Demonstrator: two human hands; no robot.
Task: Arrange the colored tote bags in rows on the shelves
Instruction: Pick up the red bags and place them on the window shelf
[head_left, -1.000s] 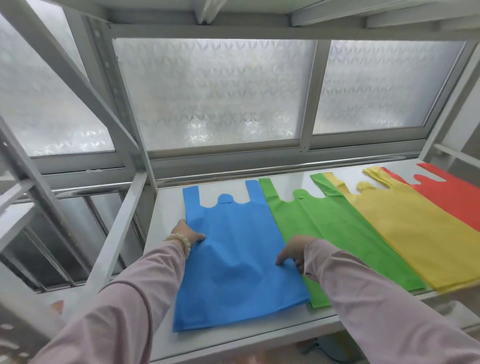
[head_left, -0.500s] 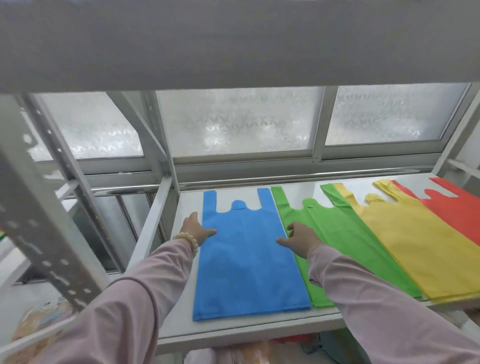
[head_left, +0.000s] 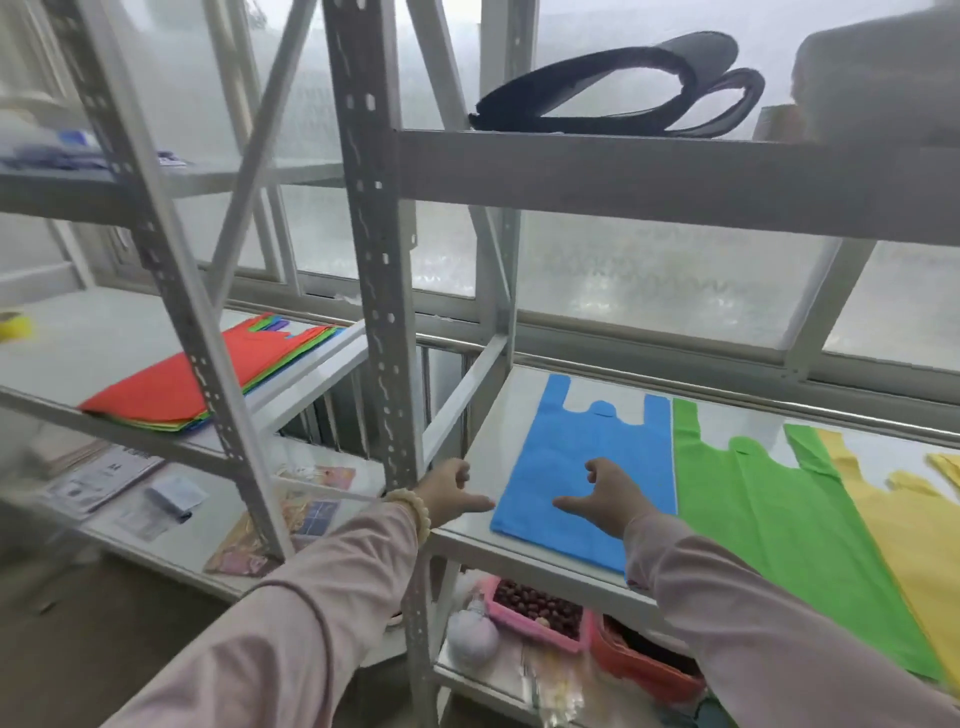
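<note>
A blue tote bag (head_left: 587, 457) lies flat on the white shelf (head_left: 498, 431), with a green bag (head_left: 769, 514) and a yellow bag (head_left: 904, 525) beside it to the right. My right hand (head_left: 605, 496) hovers over the blue bag's lower part, fingers loosely spread, holding nothing. My left hand (head_left: 449, 493), with a bead bracelet at the wrist, is at the shelf's left front corner, left of the blue bag, and holds nothing. A stack of colored bags (head_left: 208, 379) with a red one on top lies on the neighbouring shelf to the left.
A perforated steel upright (head_left: 379, 291) stands between the two racks. A black strap item (head_left: 618, 91) sits on the upper shelf. Below are a pink tray of dark round things (head_left: 537, 613), an orange tray (head_left: 639, 660), papers and packets (head_left: 171, 499). Yellow tape (head_left: 13, 325) is far left.
The view has swung left and back, revealing the left rack and its bag stack. Both hands have lifted off the blue bag's sides and drawn toward its front end.
</note>
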